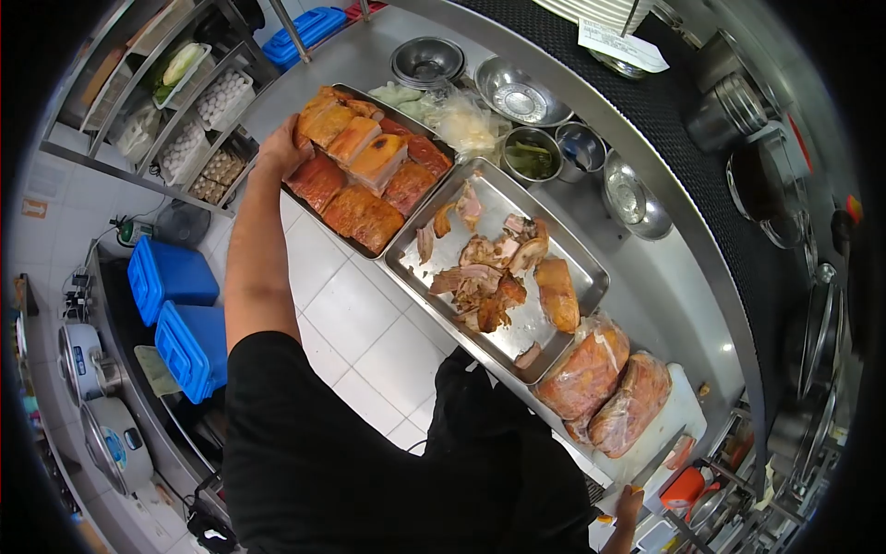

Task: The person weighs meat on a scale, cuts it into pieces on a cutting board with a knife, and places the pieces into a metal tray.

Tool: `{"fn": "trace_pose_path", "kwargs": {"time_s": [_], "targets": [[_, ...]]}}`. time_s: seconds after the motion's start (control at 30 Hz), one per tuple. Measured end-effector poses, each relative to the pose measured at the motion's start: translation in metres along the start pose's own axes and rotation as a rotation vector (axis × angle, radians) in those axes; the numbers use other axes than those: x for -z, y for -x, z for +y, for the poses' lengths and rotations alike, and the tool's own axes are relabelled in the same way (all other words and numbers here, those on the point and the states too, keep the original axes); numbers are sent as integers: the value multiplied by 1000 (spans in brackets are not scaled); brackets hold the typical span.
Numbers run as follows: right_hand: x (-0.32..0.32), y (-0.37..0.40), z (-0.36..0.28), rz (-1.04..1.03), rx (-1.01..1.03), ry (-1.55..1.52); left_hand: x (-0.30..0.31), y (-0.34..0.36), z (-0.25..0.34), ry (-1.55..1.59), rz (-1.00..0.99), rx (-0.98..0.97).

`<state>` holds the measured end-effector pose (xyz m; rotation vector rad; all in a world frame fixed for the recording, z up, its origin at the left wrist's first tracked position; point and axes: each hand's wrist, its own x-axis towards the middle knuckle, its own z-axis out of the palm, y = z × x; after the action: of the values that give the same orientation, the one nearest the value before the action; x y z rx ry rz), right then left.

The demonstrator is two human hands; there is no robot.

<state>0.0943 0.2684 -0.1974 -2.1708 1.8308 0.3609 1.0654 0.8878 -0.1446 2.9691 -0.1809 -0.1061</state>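
Observation:
At the far left end of a metal tray [365, 249] of roast meat slabs, my left hand [284, 150] is closed around a browned piece of meat, its fingertips partly hidden. Beside it, a second metal tray [420, 289] holds torn meat scraps [480, 282] and one larger slab [556, 294]. Two plastic-wrapped meat bundles [631, 403] lie on a white cutting board [685, 406] at the lower right. Low in the view, my right hand [629, 506] is closed on a knife [661, 459], whose blade points towards the board.
Metal bowls [522, 92] and a pot of green vegetables [532, 155] stand behind the trays. A plastic bag [466, 122] lies beside them. A raised black-matted shelf [683, 152] curves along the back. Blue bins [189, 346] and rice cookers [115, 443] are at the left.

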Motion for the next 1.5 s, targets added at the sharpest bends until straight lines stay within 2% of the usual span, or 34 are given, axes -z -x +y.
{"fn": "trace_pose_path", "kwargs": {"time_s": [0.07, 0.13, 0.17, 0.2, 0.23, 0.27, 0.3, 0.33, 0.4, 0.43, 0.47, 0.5, 0.53, 0.57, 0.63, 0.7, 0.77, 0.83, 0.87, 0.97, 1.0, 1.07, 1.13, 1.2, 1.23, 1.3, 1.5], "targets": [[1, -1, 3, 1, -4, 6, -5, 2, -6, 10, 37, -32], [-18, -33, 34, 37, 87, 44, -12, 3, -11, 33, 106, -103], [-26, -28, 57, 60, 107, 59, -6, 7, -7, 61, 101, -96], [-25, -19, 49, 104, 111, 29, -6, 12, -1, 98, 86, -115], [-22, -22, 54, -49, 128, -22, -21, 5, -14, 48, 182, -256], [-33, -21, 59, 44, 89, -87, -34, 1, -25, -73, 351, -392], [-49, -32, 81, 126, 397, 151, -29, 7, -19, -17, 314, -396], [-44, -26, 73, 32, 171, -12, -41, 1, -28, -49, 315, -304], [-9, 9, 22, 23, 111, -57, -69, -4, -44, -176, 669, -366], [-10, 16, 21, 87, 65, -167, -66, 9, -33, -185, 757, -370], [4, 24, 3, 39, -54, -133, -69, 33, -15, -35, 867, -318], [10, 26, -4, 63, -62, -118, -72, 67, 16, 101, 990, -294], [14, 26, -5, 80, -57, -111, -57, 127, 74, 63, 988, -245], [18, 26, -4, 78, -39, -119, -60, 158, 103, 115, 1073, -341], [31, 41, -11, 88, -56, -158, -88, 212, 162, 284, 1073, -328], [41, 48, -6, 131, -42, -192, -87, 281, 261, 689, 915, -395], [43, 54, 9, 160, -28, -260, -91, 345, 345, 778, 747, -461], [40, 56, 32, 184, -3, -344, -98, 415, 430, 1012, 533, -700], [37, 58, 47, 183, 3, -354, -96, 449, 461, 864, 390, -797], [33, 67, 91, 166, -10, -422, -89, 552, 553, 768, 50, -1239], [32, 72, 103, 143, -16, -463, -88, 587, 585, 789, -87, -1342], [31, 81, 128, 104, -32, -538, -119, 642, 630, 602, -348, -1453], [22, 89, 152, 69, 1, -565, -139, 689, 679, 421, -358, -1615], [10, 94, 174, 58, 56, -600, -185, 716, 717, 287, -359, -1586], [22, 100, 177, -56, 0, -602, -188, 726, 733, 189, -394, -1552], [15, 105, 197, -90, 82, -638, -192, 738, 757, -1, -457, -1474], [4, 97, 226, -256, 126, -689, -200, 747, 771, -69, -600, -1413]]}}
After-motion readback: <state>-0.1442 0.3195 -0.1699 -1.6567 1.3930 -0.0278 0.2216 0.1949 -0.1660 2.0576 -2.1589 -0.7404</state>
